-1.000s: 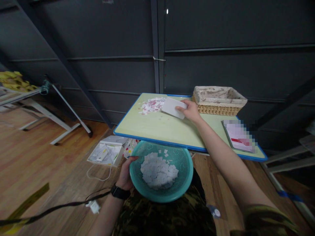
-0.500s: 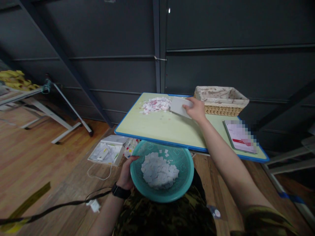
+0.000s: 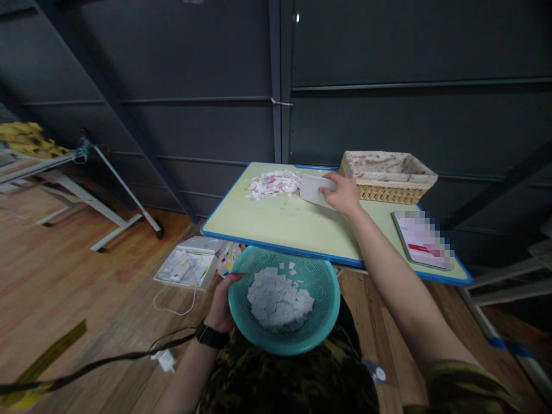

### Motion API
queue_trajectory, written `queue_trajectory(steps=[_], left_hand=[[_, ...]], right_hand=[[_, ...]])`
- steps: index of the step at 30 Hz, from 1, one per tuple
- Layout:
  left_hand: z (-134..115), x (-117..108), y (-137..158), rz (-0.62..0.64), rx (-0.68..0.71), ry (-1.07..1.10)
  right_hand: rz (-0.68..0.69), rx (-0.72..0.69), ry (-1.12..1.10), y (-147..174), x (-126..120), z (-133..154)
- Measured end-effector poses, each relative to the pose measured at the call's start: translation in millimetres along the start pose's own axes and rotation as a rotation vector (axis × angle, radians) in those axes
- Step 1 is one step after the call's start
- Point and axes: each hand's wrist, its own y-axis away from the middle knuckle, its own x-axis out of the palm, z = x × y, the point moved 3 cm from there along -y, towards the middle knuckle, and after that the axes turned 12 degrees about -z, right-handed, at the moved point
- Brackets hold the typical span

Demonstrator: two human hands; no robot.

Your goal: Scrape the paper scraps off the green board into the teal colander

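Observation:
My left hand [image 3: 222, 305] grips the left rim of a teal plastic colander [image 3: 330, 305], its thumb over the edge. Inside the colander lies a heap of small white paper pieces [image 3: 280, 302]. My right hand [image 3: 342, 194] is closed on a flat white card-like scraper [image 3: 313, 190], held over the pale yellow tabletop [image 3: 276, 221]. The scraper's left edge is at the right side of a pile of white and pinkish paper scraps [image 3: 276, 183]. I cannot tell whether it touches the pile.
A lined wicker basket [image 3: 388, 192] stands at the table's back right, with a tablet [image 3: 420, 241] in front of it. On the floor at left are an open white box [image 3: 187, 267], a black cable [image 3: 116, 357] and a white adapter [image 3: 164, 360]. Dark panels [image 3: 207, 126] rise behind.
The scraper has tilted slightly and shifted a little with my right hand beside the pile. My left hand and the colander have hardly moved.

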Motion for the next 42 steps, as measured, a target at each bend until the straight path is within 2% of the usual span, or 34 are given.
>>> queue_trajectory(steps=[16,26,31,42], left_hand=[[2,-4,-7,0.010,-0.028,0.021],[3,-5,-10,0.011,-0.038,0.025],[4,-5,-12,0.008,-0.032,0.036],[4,-7,-12,0.023,-0.030,0.015]], right_hand=[[0.023,-0.018,-0.073,1,5,2],[0.129,-0.009,-0.178,3,11,5],[0.116,0.005,-0.216,4,14,7],[0.167,-0.082,-0.274,12,22,15]])
